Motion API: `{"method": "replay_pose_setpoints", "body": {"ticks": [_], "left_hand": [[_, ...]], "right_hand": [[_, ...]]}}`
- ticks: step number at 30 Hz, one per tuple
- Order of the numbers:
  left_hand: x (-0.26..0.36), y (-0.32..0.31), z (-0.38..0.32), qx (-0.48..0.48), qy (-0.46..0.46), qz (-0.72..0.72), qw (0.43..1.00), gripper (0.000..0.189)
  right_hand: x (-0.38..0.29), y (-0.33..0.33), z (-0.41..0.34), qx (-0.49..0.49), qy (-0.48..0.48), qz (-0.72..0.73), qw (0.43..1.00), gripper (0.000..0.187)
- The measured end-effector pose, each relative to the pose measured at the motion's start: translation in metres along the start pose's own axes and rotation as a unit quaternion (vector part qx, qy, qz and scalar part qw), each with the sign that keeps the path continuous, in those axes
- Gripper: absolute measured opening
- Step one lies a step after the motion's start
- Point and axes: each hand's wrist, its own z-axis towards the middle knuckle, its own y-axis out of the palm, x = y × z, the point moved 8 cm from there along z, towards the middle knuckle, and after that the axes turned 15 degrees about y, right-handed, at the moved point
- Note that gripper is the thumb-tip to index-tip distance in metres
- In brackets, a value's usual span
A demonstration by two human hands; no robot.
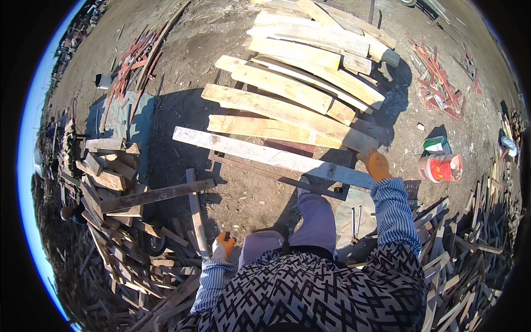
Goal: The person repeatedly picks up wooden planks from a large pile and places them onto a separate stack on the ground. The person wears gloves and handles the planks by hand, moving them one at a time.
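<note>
My right hand (376,166), in an orange-coated glove, is at the right ends of a long pale yellow plank (290,116) and a whitish-grey board (265,152). Its fingertips touch or nearly touch the yellow plank's end; its grip is unclear. The grey board lies across a rusty metal frame (265,171), in front of several rough planks laid side by side. My left hand (225,245), gloved in orange and white, hangs low beside my leg with its fingers apart and slightly bent, nothing visible in it. A narrow upright-lying board (197,216) is just left of it.
A heap of wood offcuts (112,174) is on the left, with a dark board (157,196) jutting out. More scrap wood (452,274) lies right. A red and white bucket (442,168) and green container (437,145) stand right. Red strips (439,79) lie beyond. A person (72,213) is far left.
</note>
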Motion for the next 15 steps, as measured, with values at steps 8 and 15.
{"method": "replay_pose_setpoints", "body": {"ticks": [8, 15], "left_hand": [[0.322, 0.032, 0.264, -0.018, 0.291, 0.133, 0.947, 0.054], [0.481, 0.118, 0.423, -0.079, 0.335, 0.315, 0.884, 0.066]], "right_hand": [[-0.099, -0.077, 0.173, 0.035, -0.029, -0.015, 0.999, 0.088], [-0.143, -0.089, 0.266, 0.050, 0.022, -0.051, 0.997, 0.087]]}}
